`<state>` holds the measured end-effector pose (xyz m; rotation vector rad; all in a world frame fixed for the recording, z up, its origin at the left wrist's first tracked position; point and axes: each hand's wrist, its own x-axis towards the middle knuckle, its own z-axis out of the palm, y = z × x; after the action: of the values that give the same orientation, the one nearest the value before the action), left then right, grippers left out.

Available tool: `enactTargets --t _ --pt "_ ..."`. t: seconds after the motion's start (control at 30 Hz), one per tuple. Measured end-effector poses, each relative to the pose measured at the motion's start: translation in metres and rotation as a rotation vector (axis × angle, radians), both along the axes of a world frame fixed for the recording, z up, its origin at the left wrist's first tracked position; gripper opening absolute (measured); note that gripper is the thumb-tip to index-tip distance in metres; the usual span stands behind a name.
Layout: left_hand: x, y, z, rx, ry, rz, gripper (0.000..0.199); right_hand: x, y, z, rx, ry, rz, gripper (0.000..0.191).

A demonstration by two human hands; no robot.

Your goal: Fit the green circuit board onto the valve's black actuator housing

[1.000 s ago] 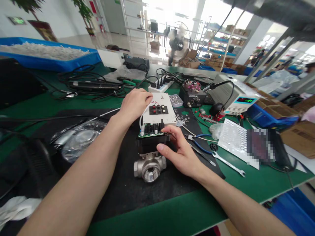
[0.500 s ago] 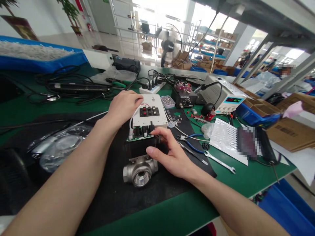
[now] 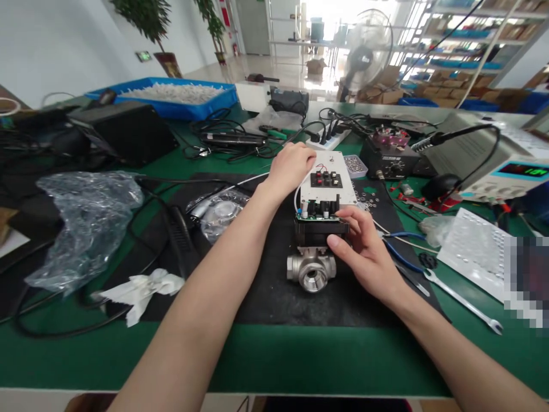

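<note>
The left hand (image 3: pixel 292 165) and right hand (image 3: pixel 364 246) are keeping their places while the view is swinging leftward, bringing the wrap (image 3: pixel 92 229) and tissue (image 3: pixel 143 289), both lying left of the valve (image 3: pixel 312 270), more fully into sight; nothing on the valve is visibly shifting, so the work is probably holding at the same step. The valve is standing on the mat (image 3: pixel 274 306), carrying the actuator (image 3: pixel 315 233) and exposed board (image 3: pixel 317 217). The right grip is clamping the actuator's right side, thumb pressing its front; the left is resting at the left edge of the box (image 3: pixel 332 197) beyond the valve, fingertips partly hiding, so I cannot tell whether that grip is clamping anything. Bare mat, then worktop (image 3: pixel 326 360), is running from the valve to the near edge, giving room; right of the valve, pliers (image 3: pixel 405 233) and spanner (image 3: pixel 465 302) are narrowing it.
</note>
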<state>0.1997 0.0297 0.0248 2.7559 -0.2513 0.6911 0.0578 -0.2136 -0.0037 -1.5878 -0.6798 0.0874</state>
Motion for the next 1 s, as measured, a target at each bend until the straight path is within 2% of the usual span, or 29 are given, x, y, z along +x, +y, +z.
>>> enactTargets --t 1.0 --pt "0.0024 0.0010 -0.0009 0.009 -0.011 -0.012 0.035 -0.0006 -0.0003 0.0000 0.015 0.009 0.022 0.040"
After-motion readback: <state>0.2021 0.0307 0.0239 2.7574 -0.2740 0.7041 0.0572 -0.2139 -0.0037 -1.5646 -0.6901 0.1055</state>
